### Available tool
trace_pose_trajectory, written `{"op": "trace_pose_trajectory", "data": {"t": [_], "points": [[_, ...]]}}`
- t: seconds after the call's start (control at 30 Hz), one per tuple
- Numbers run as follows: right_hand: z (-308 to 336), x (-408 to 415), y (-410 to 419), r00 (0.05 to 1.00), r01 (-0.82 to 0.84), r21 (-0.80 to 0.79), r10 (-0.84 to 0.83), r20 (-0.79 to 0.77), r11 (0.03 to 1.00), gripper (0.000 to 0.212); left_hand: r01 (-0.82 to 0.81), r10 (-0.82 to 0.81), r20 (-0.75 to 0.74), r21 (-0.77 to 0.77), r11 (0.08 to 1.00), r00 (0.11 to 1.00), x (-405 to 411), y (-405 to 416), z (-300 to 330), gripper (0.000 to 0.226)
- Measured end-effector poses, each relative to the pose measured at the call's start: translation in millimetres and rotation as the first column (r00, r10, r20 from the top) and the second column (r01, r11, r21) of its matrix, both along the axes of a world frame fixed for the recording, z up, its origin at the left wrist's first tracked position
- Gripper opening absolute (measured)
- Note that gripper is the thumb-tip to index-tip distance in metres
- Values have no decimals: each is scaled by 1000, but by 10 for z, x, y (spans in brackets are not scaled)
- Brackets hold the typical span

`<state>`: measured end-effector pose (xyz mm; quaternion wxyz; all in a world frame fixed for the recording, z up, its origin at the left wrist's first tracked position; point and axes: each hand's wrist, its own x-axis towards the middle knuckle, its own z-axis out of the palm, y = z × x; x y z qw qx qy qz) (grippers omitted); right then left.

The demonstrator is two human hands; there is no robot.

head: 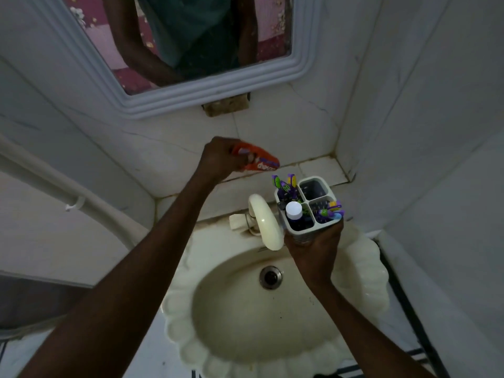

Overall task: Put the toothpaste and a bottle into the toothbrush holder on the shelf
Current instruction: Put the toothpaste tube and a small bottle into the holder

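My left hand [218, 159] is shut on an orange toothpaste tube [263, 162], held over the tiled shelf [319, 167] to the left of the holder. My right hand [313, 244] grips the white four-compartment toothbrush holder [328, 190] from below, lifted above the sink. A dark bottle with a white cap [294, 211] stands in the near-left compartment. Purple and green toothbrushes [283, 185] fill the far-left compartment, and more brushes sit in the near-right one. The far-right compartment holds nothing.
A cream tap [266, 222] curves over the scalloped sink [362, 268] just left of the holder. A framed mirror [218, 88] hangs on the tiled wall above. A white pipe [54, 184] runs along the left wall.
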<state>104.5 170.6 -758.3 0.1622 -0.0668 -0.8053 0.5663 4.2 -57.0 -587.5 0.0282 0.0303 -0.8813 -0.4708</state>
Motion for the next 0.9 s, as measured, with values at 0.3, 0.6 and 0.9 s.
{"op": "trace_pose_trajectory", "data": {"t": [0.3, 0.6, 0.9], "points": [[32, -6, -6, 1000, -16, -17, 16, -8, 1000, 120, 340, -430, -56, -524, 781, 901, -180, 911, 370, 24], [110, 2, -19, 1000, -13, -94, 12, -14, 995, 116, 359, -404, 120, -724, 590, 907, -159, 1312, -165, 28], [302, -18, 157, 997, -42, 54, 46, -70, 998, 123, 134, -247, -151, -525, 840, 957, 83, 718, 318, 24]]}}
